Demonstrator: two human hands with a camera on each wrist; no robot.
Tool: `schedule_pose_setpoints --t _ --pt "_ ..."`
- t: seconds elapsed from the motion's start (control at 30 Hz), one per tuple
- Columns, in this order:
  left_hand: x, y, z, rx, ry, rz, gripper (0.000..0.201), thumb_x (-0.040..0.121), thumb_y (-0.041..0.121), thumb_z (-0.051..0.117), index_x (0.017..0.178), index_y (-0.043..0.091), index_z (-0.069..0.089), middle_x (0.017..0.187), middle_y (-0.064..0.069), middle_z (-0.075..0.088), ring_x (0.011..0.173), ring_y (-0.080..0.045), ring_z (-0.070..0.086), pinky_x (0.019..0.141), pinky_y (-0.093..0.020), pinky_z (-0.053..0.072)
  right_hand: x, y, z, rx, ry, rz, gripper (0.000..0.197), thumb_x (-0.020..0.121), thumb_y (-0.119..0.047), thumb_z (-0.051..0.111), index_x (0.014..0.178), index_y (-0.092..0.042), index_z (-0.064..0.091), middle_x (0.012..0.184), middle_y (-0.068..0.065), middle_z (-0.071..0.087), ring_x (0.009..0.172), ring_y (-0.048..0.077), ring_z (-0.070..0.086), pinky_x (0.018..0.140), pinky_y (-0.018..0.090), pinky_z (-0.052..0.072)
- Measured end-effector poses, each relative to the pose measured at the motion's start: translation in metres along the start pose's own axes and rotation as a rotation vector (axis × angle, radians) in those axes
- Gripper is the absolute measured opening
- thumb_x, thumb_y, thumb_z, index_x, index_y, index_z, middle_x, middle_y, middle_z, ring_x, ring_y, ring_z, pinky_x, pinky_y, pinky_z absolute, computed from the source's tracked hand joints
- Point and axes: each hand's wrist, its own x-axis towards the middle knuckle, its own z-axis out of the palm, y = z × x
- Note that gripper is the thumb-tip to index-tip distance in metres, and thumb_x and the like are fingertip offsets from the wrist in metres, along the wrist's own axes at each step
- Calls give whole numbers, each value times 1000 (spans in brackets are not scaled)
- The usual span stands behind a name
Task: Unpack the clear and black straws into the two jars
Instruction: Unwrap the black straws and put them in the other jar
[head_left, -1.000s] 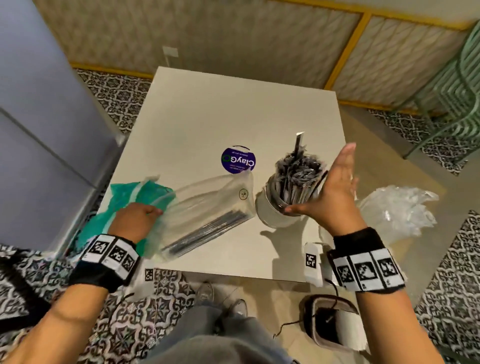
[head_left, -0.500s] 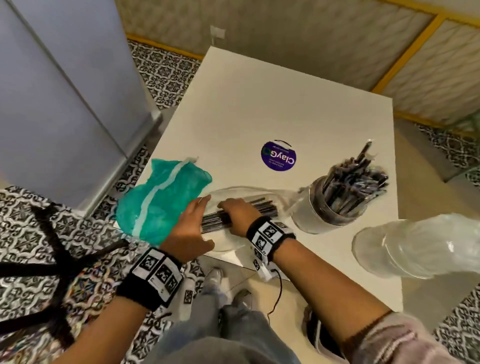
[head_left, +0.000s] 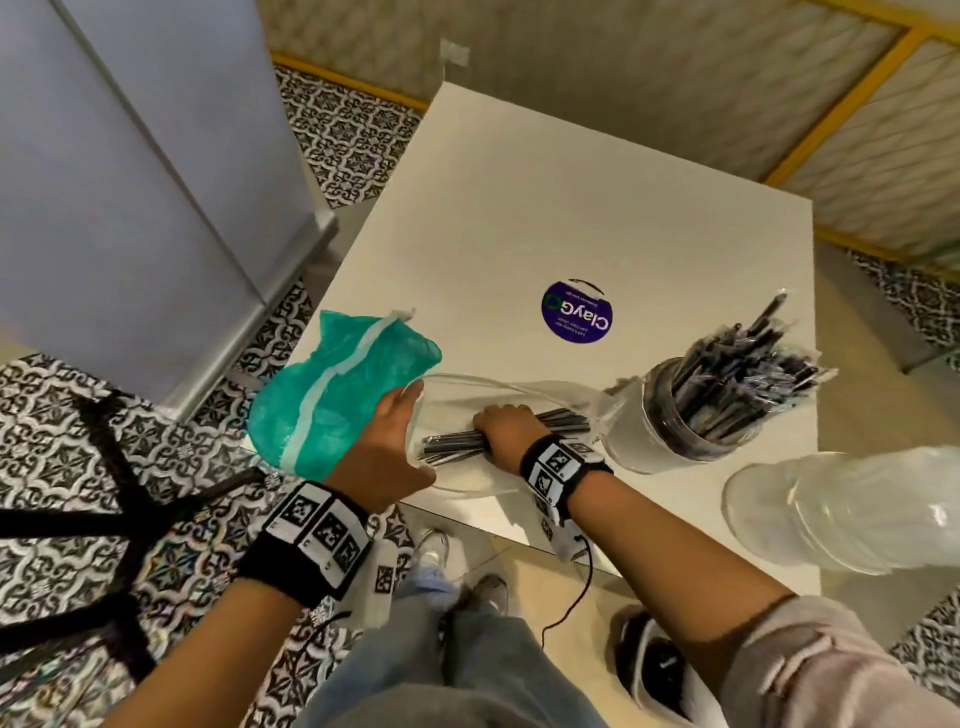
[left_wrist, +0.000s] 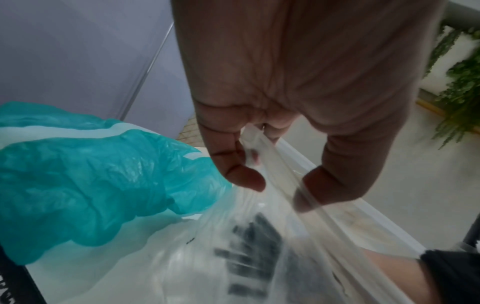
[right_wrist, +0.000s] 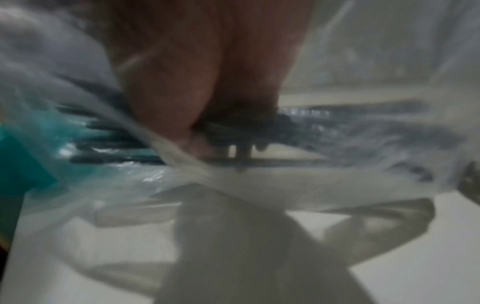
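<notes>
Half a second on, both hands are deeper in the same job: the right hand (head_left: 506, 425) has closed round the bundle of black straws (head_left: 563, 420) inside the clear bag (head_left: 467, 387), where a second ago it was up at the jar (head_left: 670, 415). Its fingers curl about the middle of the bundle, which lies flat on the table (head_left: 571, 208) inside the plastic. The left hand (head_left: 387, 447) pinches the bag's rim between thumb and fingers (left_wrist: 241, 174), holding the mouth wide, probably so the straws can slide out without snagging.

Just beyond the bag's far end the jar stands already crowded with black straws, leaning to the right. A teal bag (head_left: 337, 395) lies crumpled to the left and overhangs the table's near-left edge. A second clear bag (head_left: 841, 509) sits at the near-right corner, partly off the edge; what it holds cannot be made out. The far half of the table is open apart from a purple sticker (head_left: 576, 312). The path to the jar looks short and unobstructed.
</notes>
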Motion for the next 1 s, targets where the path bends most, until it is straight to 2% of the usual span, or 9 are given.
schedule_pose_setpoints --t 0.2,0.37,0.53,0.67,0.77,0.83,0.9,0.93,1.0 --pt "0 4 -5 16 -48 35 99 64 5 68 146 25 18 153 0 19 137 -21 33 117 -35 27 -9 6 -4 100 -44 -3 26 83 -9 53 109 -11 54 113 15 60 102 34 57 92 42 38" --pt "-5 1 4 50 -41 106 100 63 -2 67 147 17 17 154 -6 18 142 -19 25 111 -19 17 -5 3 8 6 -39 23 30 91 -7 46 119 -10 54 119 17 53 107 37 54 97 44 35" --pt "-6 -5 3 71 -61 100 106 58 6 69 148 20 15 153 -7 20 139 -26 31 114 -40 31 -2 3 12 131 -22 0 23 87 -8 49 107 -14 59 110 13 54 102 36 56 95 40 39" --pt "-1 -5 -4 22 -22 74 106 61 -3 74 148 15 16 151 -5 22 140 -19 27 114 -29 24 -11 -4 -10 232 -1 -7 21 82 -6 52 98 -13 62 101 11 66 94 32 60 87 35 44" --pt "9 -5 -13 -29 -43 -68 92 69 2 69 145 15 20 133 3 31 114 -9 40 99 -22 32 -30 -12 -46 420 144 -57 15 81 -2 52 83 -15 59 86 10 67 79 25 59 69 27 40" --pt "17 -10 -17 -199 -57 -201 78 75 6 62 143 13 25 134 -4 38 82 -13 51 73 -24 51 -48 -21 -72 655 341 -92 20 81 2 56 78 -17 61 78 0 64 72 11 57 65 25 40" --pt "21 -14 -18 -424 -72 -314 66 84 0 53 143 13 26 130 -4 40 70 -14 52 51 -15 53 -69 -33 -102 937 538 -84 16 84 4 59 87 -10 68 89 0 68 81 2 61 79 24 51" --pt "22 -14 -20 -489 -83 -354 61 87 -1 50 142 15 27 126 -5 44 69 -15 53 49 -14 52 -80 -40 -119 1043 623 -78 12 86 3 60 94 -1 69 97 5 69 91 4 61 90 25 50" --pt "21 -16 -22 -524 -124 -387 54 90 2 47 140 17 31 118 -8 50 74 -16 53 57 -22 55 -101 -48 -152 1210 820 -116 11 87 5 58 92 5 68 96 8 68 99 11 61 99 30 47"
